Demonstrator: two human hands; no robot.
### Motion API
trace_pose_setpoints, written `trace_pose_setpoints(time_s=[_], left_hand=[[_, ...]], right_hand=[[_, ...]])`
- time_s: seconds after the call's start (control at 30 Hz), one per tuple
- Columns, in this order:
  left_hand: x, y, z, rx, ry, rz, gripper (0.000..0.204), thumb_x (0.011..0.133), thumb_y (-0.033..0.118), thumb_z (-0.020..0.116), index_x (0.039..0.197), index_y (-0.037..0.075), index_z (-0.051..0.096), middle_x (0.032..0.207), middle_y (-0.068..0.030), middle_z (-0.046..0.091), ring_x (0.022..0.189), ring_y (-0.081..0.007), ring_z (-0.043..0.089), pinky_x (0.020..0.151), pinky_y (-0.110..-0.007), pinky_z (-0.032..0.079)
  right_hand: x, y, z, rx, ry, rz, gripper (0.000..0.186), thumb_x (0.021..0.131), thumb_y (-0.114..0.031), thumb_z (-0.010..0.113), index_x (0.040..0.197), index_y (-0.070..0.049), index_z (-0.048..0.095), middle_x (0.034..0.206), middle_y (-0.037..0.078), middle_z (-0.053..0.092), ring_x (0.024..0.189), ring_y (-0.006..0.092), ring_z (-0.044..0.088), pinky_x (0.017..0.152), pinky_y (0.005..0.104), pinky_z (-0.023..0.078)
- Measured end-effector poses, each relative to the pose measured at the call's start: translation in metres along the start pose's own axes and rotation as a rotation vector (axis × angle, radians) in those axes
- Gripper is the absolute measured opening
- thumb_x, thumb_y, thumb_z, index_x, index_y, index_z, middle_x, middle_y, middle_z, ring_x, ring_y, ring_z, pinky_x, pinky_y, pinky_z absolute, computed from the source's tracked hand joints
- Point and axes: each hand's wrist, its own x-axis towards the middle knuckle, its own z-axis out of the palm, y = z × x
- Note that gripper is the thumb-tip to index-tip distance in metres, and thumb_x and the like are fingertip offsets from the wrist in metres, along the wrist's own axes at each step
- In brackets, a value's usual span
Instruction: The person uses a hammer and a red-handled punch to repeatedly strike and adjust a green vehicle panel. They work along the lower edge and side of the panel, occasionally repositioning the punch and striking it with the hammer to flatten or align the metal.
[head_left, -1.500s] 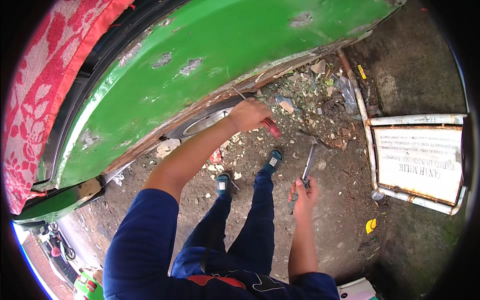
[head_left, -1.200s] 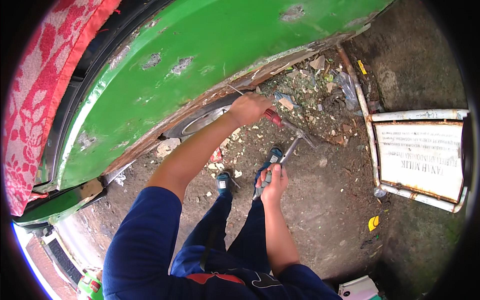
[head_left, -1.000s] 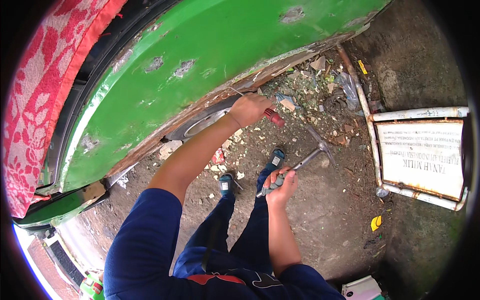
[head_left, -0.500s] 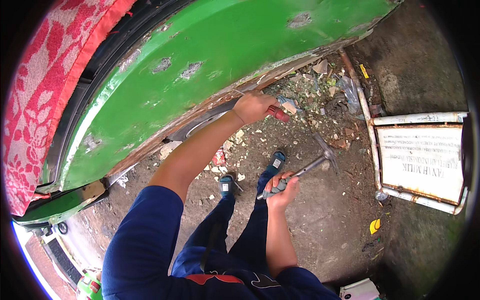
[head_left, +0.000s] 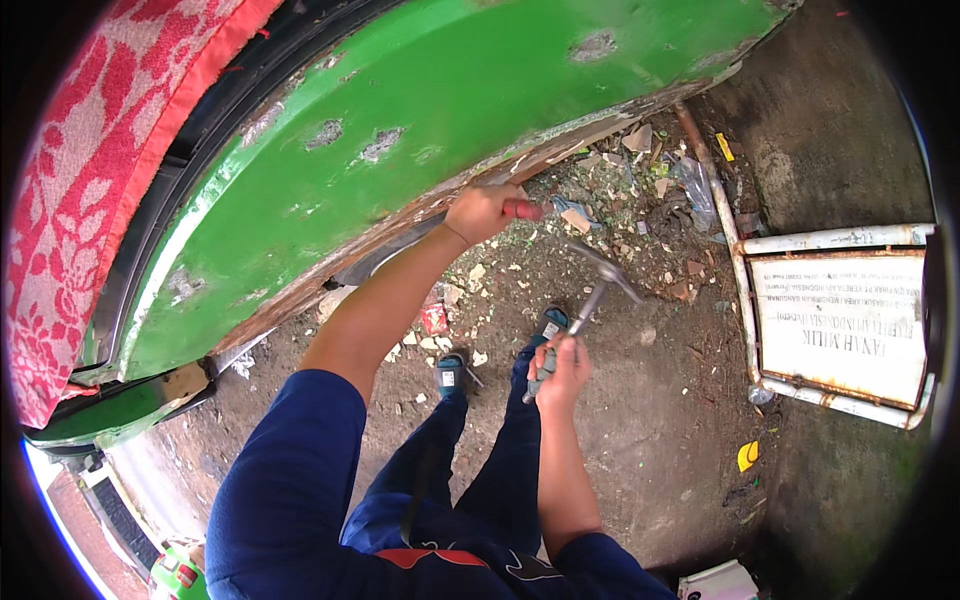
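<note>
Mid-frame, my right hand, clenching the hammer, has narrowed its gap to the red handle in my left fist.

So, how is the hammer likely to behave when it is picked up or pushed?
The hammer in the right hand would probably feel top-heavy, with its metallic head on a slim shaft. It should be stiff, as the shaft looks metallic. Laid down, it likely would not roll: the head sticks out crosswise.

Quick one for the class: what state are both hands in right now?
Left hand: closed, holding a red handle.
Right hand: closed, holding a hammer.
</note>
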Motion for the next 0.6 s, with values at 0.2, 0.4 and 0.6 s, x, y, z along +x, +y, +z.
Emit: trace_pose_setpoints(time_s=[0.2,0.4,0.6], left_hand=[[-0.011,0.007,-0.002,-0.046,-0.142,0.31,0.017,0.071,0.017,0.074,0.077,0.01,0.059,0.067,-0.0064,0.055,0.068,-0.0279,0.059,0.063,-0.039,0.048],[-0.012,0.011,-0.015,-0.166,-0.156,0.193,0.019,0.075,0.019,0.075,0.074,0.008,0.06,0.073,-0.0065,0.055,0.073,-0.0282,0.058,0.07,-0.04,0.047],[-0.036,0.013,-0.026,-0.105,-0.06,0.122,0.025,0.076,0.028,0.079,0.078,0.008,0.062,0.086,-0.005,0.054,0.087,-0.0258,0.056,0.085,-0.042,0.042]], right_hand=[[0.0,-0.014,-0.013,0.0,-0.028,-0.016,0.036,0.099,-0.036,0.054,0.088,-0.002,0.049,0.076,0.006,0.049,0.054,0.0139,0.053,0.039,0.0283,0.045],[-0.006,-0.018,-0.017,-0.044,-0.024,0.013,0.035,0.099,-0.034,0.055,0.088,-0.001,0.051,0.077,0.005,0.049,0.054,0.0137,0.052,0.039,0.0281,0.045],[-0.008,-0.014,-0.031,-0.044,-0.046,0.066,0.033,0.099,-0.031,0.056,0.088,-0.001,0.052,0.079,0.006,0.05,0.057,0.0138,0.053,0.04,0.0285,0.045]])
